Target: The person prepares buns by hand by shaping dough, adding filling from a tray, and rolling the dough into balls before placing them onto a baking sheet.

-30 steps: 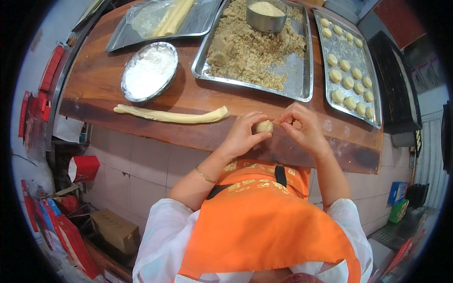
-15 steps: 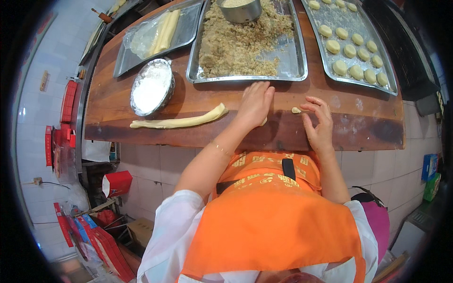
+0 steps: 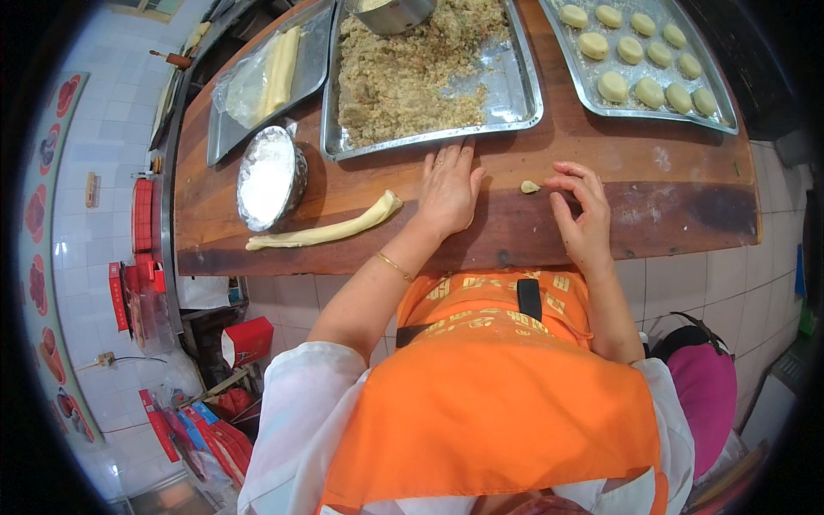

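Observation:
My left hand (image 3: 450,190) lies palm down on the wooden table, fingers stretched toward the tray of crumbly filling (image 3: 412,77). Whatever may be under its palm is hidden. To its left, a long pale dough rope (image 3: 330,228) rests on the tabletop, one end near my wrist. My right hand (image 3: 584,210) hovers at the table's front edge, thumb and fingers curved but apart, with nothing seen between them. Just beside its fingertips sits a small lump of dough (image 3: 530,186).
A bowl of white flour (image 3: 268,180) stands at left. Behind it, a metal tray (image 3: 313,64) holds thick dough strips and plastic film. A metal pot (image 3: 390,15) sits in the filling. At right, a tray (image 3: 592,96) carries several round dough pieces.
The whole view has shifted a little. My left hand has flattened, its fingers spread more, and the bit of dough seen at its palm's edge is now hidden. My right hand keeps nearly the same pose.

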Available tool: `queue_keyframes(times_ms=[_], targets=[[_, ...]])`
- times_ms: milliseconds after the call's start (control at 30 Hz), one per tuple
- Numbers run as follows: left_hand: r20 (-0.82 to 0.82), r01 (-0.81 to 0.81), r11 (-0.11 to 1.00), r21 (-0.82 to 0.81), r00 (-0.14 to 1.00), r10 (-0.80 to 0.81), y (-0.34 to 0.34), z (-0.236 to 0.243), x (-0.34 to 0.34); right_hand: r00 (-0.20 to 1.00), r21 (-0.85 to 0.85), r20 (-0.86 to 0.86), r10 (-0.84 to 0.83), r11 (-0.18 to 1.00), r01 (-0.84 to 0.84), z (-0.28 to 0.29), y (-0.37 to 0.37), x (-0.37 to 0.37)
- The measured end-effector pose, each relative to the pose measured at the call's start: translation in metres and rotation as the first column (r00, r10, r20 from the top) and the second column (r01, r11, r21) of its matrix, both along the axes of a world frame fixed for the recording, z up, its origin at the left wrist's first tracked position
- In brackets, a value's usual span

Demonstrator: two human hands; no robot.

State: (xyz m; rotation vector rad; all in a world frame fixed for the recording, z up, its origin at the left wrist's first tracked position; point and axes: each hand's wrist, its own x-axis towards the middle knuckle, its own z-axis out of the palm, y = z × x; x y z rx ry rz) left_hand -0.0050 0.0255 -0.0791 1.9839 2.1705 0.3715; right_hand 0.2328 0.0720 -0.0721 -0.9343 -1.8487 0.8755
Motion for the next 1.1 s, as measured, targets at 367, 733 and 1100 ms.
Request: queue_keyframes(times_ms=[367,733,1100], targets=[[0.713,-0.111,0.988,-0.104,0.685,0.152,0.001,-0.022,-0.037,1.000,0.079,0.004,0.026,0.996,-0.026,0.025,-0.007,0.008],[0.894,-0.261,0.964,-0.038,0.423,0.150,-0.074,0.003,-0.007,0.969,0.048,0.070,0.238,0.969,-0.241,0.025,-0.021,-0.015],[0.808,-0.023,0.997,-0.080,-0.586,0.051,-0.014,0.050,0.012,0.852,0.287,0.355,0.385,0.823,-0.491,0.080,0.040,-0.069]])
